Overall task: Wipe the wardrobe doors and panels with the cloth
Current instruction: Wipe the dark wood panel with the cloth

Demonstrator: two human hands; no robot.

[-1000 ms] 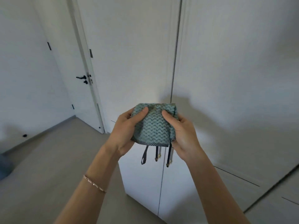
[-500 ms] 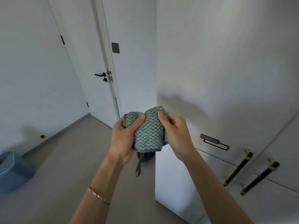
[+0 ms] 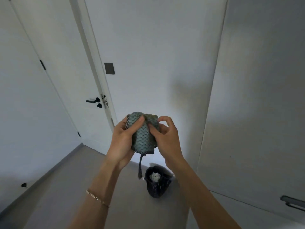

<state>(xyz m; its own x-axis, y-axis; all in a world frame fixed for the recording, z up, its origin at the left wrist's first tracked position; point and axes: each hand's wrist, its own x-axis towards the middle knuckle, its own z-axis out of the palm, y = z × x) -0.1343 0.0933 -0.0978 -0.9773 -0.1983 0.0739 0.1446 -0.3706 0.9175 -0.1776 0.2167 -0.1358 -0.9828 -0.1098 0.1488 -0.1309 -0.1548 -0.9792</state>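
Since half a second ago the view has swung left, so the two long bar handles on the wardrobe have slipped out of sight, a small dark bin [image 3: 156, 183] has come into view on the floor, and the cloth [image 3: 143, 133] is bunched tighter between the hands. One cloth is in view: teal-green with a raised wavy weave, edged in a dark dotted trim, crumpled into a rounded bundle, with one dark loop hanging from its lower edge. It is held in the air in front of the white wardrobe panel [image 3: 165, 55], not touching it. The left hand [image 3: 121, 142] grips the cloth from the left, thumb pressed across its top and fingers curled behind. The right hand [image 3: 165, 138] pinches the cloth's right edge with thumb and curled fingers. One thin bracelet [image 3: 97, 198] circles the left wrist. To the left stands one white door [image 3: 54, 76] with one black lever handle [image 3: 93, 100], and one dark square switch plate [image 3: 109, 68] sits on the panel beside the door frame. One dark recessed handle [image 3: 293, 202] shows at the lower right on the wardrobe front.
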